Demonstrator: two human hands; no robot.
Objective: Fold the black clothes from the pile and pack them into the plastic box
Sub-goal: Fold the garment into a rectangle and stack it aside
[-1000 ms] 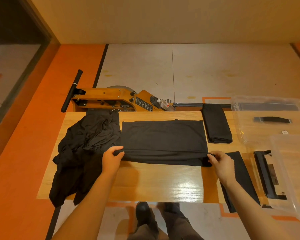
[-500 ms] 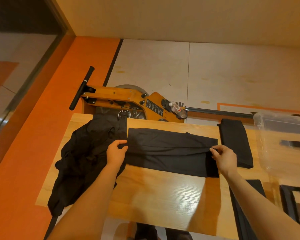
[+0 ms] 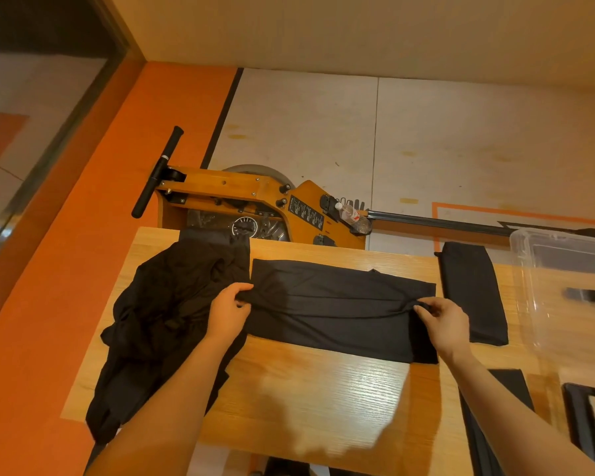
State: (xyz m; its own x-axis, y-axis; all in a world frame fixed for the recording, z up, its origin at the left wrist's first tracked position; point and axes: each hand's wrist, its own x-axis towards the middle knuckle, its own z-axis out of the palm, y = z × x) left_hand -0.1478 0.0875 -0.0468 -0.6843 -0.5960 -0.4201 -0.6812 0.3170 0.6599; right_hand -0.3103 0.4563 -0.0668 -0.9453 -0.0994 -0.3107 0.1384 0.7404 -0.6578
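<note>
Right now my left hand (image 3: 228,312) and right hand (image 3: 442,322) each pinch an end of the black garment's (image 3: 340,314) folded edge, mid-table, pile (image 3: 172,304) at left. It looks light and floppy, so gripping the corners should keep it flat.

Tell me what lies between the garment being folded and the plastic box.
A folded black garment lies on the table between the garment being folded, pinched by left hand and right hand, and the plastic box. It lies flat, so it can probably be passed over.
</note>
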